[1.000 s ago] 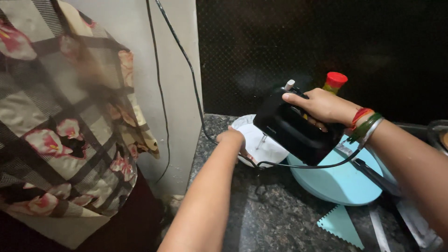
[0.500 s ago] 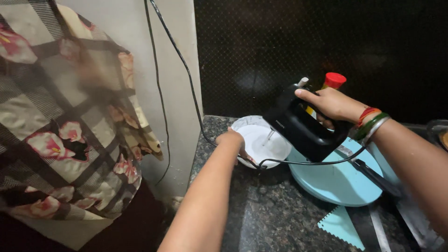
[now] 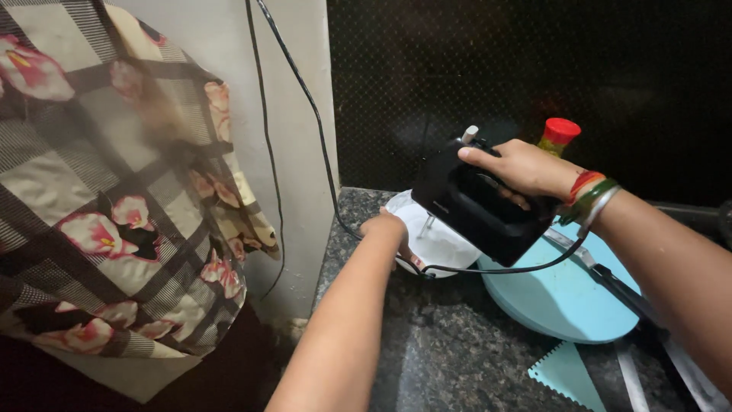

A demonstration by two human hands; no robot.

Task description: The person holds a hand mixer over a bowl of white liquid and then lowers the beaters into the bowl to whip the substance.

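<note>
right hand (image 3: pixel 526 169): wrapped over the top handle of a black hand mixer (image 3: pixel 476 206), fingers curled shut around it; glossy boxy plastic body, tilted nose-down; a few bangles, red, green and silver, sit on the wrist just behind the hand

left hand (image 3: pixel 387 226): closed on the near rim of a white bowl (image 3: pixel 438 240), thumb side on the edge; can't really see how far the fingers wrap round, they're tucked behind the rim

mixer: hangs right over the bowl, between the two hands; thin metal beaters (image 3: pixel 428 225) poke down out of it into the bowl; a black cord (image 3: pixel 503 268) loops out under the right hand and across the bowl's front edge

bowl: round, smooth, white inside; sits on the tabletop (image 3: pixel 450 343), which is dark speckled granite, a bit shiny

under the right forearm: a round pale-blue turntable (image 3: pixel 564 301), flat and matte; a teal scraper (image 3: pixel 564 370) with a zigzag toothed edge lies nearer the camera; long flat metal spatula blades (image 3: pixel 633 374) just beside that

behind the right hand: a bottle with a red cap (image 3: pixel 560 131), mostly hidden by the hand

beyond the left hand: more black cables (image 3: pixel 305 99) hanging down a plain pale wall (image 3: pixel 293 152); further out, a checked floral cloth (image 3: pixel 114 214), soft and draped
</note>
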